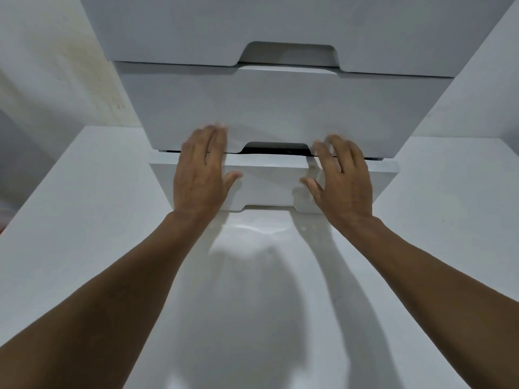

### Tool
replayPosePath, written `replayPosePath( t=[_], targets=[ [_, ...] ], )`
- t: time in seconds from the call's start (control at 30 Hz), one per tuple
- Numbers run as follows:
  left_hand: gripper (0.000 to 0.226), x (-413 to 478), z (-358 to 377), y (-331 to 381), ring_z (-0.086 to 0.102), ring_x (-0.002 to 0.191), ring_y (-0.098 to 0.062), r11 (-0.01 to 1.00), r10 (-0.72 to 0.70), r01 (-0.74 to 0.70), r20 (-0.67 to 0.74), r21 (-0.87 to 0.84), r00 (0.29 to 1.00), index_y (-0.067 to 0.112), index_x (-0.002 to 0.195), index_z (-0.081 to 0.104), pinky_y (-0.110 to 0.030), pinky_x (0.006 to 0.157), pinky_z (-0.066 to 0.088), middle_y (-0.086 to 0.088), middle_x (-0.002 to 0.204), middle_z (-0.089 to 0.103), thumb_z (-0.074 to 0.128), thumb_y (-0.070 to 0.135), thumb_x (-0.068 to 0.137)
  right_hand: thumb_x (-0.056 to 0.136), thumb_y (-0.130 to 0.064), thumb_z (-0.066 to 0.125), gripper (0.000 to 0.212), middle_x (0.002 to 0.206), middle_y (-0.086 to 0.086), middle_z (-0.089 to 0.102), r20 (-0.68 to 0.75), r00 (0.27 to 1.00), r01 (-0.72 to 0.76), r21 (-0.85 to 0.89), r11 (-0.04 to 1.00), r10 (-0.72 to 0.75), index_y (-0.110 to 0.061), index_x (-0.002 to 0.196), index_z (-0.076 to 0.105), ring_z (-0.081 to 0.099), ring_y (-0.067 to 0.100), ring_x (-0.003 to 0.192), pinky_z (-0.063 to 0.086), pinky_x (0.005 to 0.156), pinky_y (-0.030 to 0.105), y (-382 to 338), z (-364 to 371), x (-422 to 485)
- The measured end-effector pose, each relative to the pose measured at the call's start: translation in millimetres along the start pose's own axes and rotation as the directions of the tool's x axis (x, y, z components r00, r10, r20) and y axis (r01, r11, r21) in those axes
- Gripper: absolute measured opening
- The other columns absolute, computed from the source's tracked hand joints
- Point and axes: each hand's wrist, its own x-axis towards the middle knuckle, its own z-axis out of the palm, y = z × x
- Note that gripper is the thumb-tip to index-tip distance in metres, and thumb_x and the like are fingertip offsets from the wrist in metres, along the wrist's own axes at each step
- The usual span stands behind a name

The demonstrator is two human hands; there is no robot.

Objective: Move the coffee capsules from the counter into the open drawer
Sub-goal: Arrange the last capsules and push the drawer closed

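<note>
A white drawer unit stands on the white counter (84,220). Its middle drawer (275,108) has a plain white front with a dark cut-out handle at its lower edge. My left hand (200,172) lies flat with fingers apart against the lower left of that front. My right hand (341,181) is spread the same way at the lower right, beside the handle cut-out. Both hands hold nothing. Below them sits the bottom drawer (266,186), and above is the top drawer (280,26). No coffee capsules are in view, and the drawers' insides are hidden.
White walls close in on the left (50,74) and right (483,88) of the drawer unit. The glossy counter stretches toward me, carrying the shadows of my head and arms. A small red-edged object (2,220) shows at the far left edge.
</note>
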Motion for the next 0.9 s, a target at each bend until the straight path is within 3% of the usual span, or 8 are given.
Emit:
replayPosePath(
  t=[0.1, 0.17, 0.27, 0.57, 0.9],
  targets=[
    [0.114, 7.3, -3.4, -0.3, 0.008, 0.146, -0.033, 0.993, -0.036, 0.031, 0.042, 0.113, 0.998, 0.005, 0.149, 0.006, -0.05, 0.118, 0.014, -0.017, 0.158, 0.01, 0.064, 0.064, 0.071, 0.071, -0.056, 0.071, 0.103, 0.156, 0.016, 0.022, 0.083, 0.996, -0.005, -0.082, 0.997, 0.012, -0.015, 0.149, 0.02, 0.024, 0.038, 0.142, 0.022, 0.114, 0.052, -0.3, -5.3, 5.7],
    [0.125, 11.9, -4.5, -1.5, 0.002, 0.146, -0.034, 0.987, -0.039, 0.03, 0.052, 0.159, 0.998, 0.004, 0.149, 0.0, -0.051, 0.118, 0.009, -0.018, 0.158, 0.003, 0.066, 0.068, 0.065, 0.065, -0.06, 0.073, 0.118, 0.159, 0.015, 0.008, 0.125, 0.992, -0.009, -0.118, 0.993, 0.024, -0.017, 0.152, 0.005, 0.009, 0.036, 0.146, 0.01, 0.116, 0.052, 0.5, -6.4, 10.0],
    [0.133, 16.2, -4.6, -6.4, 0.0, 0.146, -0.035, 0.982, -0.023, 0.009, 0.072, 0.191, 0.997, 0.003, 0.149, -0.001, -0.052, 0.118, 0.008, -0.018, 0.158, 0.001, 0.073, 0.066, 0.058, 0.059, -0.06, 0.078, 0.128, 0.159, 0.016, 0.005, 0.145, 0.989, 0.013, -0.173, 0.985, 0.013, -0.015, 0.151, 0.002, 0.004, 0.037, 0.147, 0.005, 0.115, 0.053, 3.9, -4.9, 11.6],
    [0.129, 21.5, 6.6, -16.6, 0.002, 0.146, -0.036, 0.976, 0.007, -0.019, 0.055, 0.216, 0.998, 0.002, 0.149, 0.002, -0.05, 0.118, 0.008, -0.019, 0.158, 0.003, 0.072, 0.064, 0.06, 0.062, -0.054, 0.078, 0.125, 0.157, 0.024, 0.006, 0.094, 0.996, 0.02, -0.194, 0.981, -0.002, -0.008, 0.15, 0.003, 0.004, 0.044, 0.144, 0.023, 0.112, 0.061, 4.8, 14.6, 15.6],
    [0.116, 26.4, 32.7, -26.6, 0.016, 0.142, -0.042, 0.964, 0.038, -0.019, -0.067, 0.267, 0.997, 0.0, 0.146, 0.009, -0.054, 0.115, 0.012, -0.026, 0.153, 0.018, 0.057, 0.072, 0.07, 0.074, -0.058, 0.067, 0.117, 0.154, 0.025, 0.019, -0.079, 0.997, -0.032, -0.272, 0.962, 0.011, -0.008, 0.15, -0.006, 0.018, 0.046, 0.141, 0.021, 0.112, 0.061, 9.7, 47.5, 18.5]
  ],
)
